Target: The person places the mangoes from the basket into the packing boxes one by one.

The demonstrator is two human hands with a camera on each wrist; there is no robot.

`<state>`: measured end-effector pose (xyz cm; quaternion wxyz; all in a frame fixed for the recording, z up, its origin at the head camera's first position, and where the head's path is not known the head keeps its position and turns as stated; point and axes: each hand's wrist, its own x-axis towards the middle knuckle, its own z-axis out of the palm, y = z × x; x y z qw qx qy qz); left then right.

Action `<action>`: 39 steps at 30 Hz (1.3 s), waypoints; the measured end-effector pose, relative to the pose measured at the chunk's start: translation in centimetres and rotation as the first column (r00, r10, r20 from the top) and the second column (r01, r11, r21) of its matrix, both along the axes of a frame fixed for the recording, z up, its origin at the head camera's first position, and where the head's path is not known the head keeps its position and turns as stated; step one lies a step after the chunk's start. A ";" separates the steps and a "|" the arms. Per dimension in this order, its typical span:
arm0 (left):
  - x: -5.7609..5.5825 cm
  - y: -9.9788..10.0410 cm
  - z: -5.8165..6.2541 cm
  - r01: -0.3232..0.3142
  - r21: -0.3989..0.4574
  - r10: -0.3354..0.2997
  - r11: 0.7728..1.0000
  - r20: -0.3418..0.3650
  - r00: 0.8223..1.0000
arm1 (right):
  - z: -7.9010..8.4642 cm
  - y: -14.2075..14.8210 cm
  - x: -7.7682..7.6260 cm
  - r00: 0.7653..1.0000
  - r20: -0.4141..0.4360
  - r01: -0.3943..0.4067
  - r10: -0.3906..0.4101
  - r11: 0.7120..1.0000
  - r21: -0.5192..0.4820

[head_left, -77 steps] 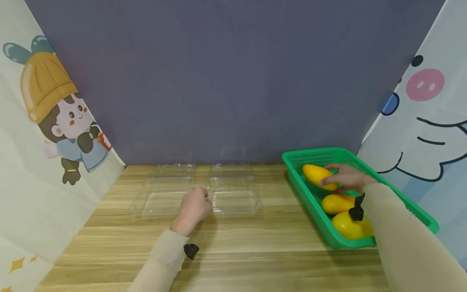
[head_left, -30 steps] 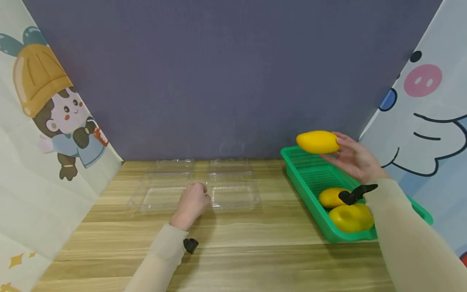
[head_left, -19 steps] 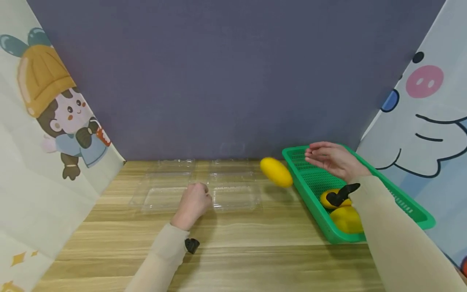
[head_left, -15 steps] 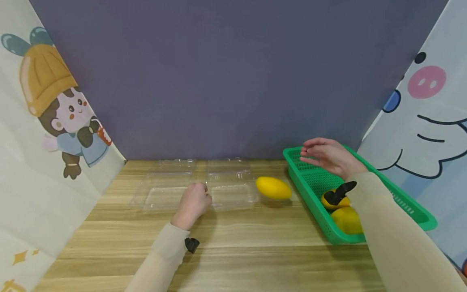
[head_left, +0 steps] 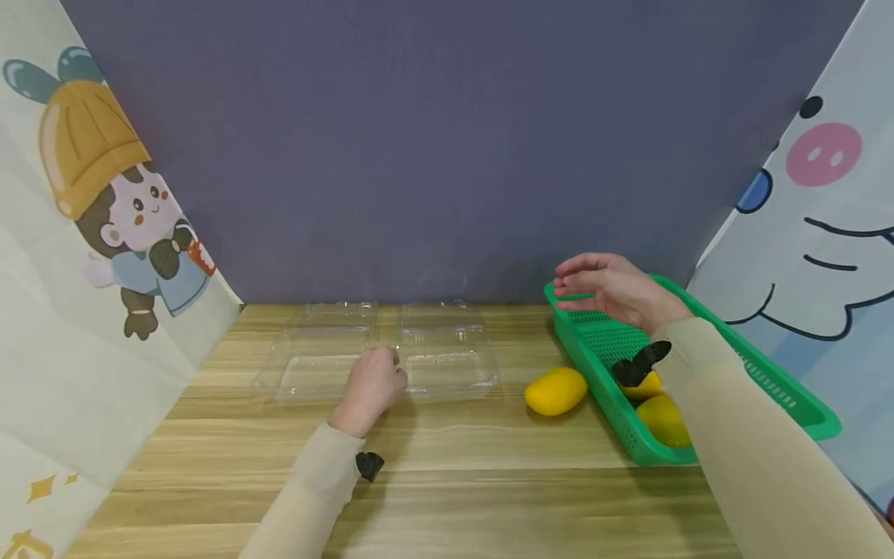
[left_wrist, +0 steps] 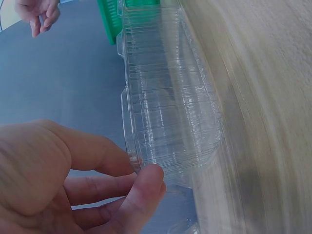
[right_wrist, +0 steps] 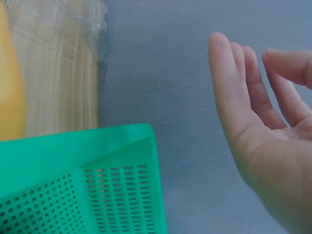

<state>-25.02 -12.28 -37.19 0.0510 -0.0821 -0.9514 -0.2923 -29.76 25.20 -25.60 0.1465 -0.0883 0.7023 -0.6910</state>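
My left hand (head_left: 370, 388) pinches the near edge of a clear plastic container (left_wrist: 165, 97) between thumb and fingers. That container (head_left: 450, 369) lies lid open on the wooden table, just right of the hand. A yellow mango (head_left: 556, 391) rests on the table against the left side of the green basket (head_left: 606, 404). In the right wrist view the mango (right_wrist: 9, 83) shows only in part at the left edge. My right hand (head_left: 615, 291) hovers over the basket's far left corner, fingers loosely extended. Nothing is in that hand (right_wrist: 273, 117) in the right wrist view.
A second open clear container (head_left: 317, 373) lies left of the first. In the basket are more yellow mangoes (head_left: 663, 421), partly hidden by my right sleeve (head_left: 733, 404). A grey backdrop (head_left: 447, 155) stands behind the table, with printed cloth panels (head_left: 817, 256) at both sides.
My right hand lifted the mango out of the basket and let it go. The mango dropped onto the table left of the basket, then shifted nearer and rightward. My left hand stayed put.
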 end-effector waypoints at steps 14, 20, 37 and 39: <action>0.0 0.1 0.1 -0.006 -0.009 0.006 1.000 -0.010 1.000 | 0.6 -0.4 0.8 0.997 -0.072 -0.022 0.037 0.980 0.200; -0.1 0.0 0.0 -0.006 -0.006 0.006 1.000 -0.022 1.000 | 1.1 -1.2 1.5 0.986 -0.135 -0.044 0.101 0.926 0.375; -0.2 -0.4 0.4 -0.024 -0.016 0.024 1.000 0.056 0.998 | 0.8 -3.5 2.8 0.948 -0.216 -0.006 0.233 0.693 0.721; -0.2 -0.4 0.4 -0.021 -0.010 0.021 1.000 0.056 0.998 | 0.6 -3.8 2.9 0.944 -0.211 -0.011 0.253 0.663 0.749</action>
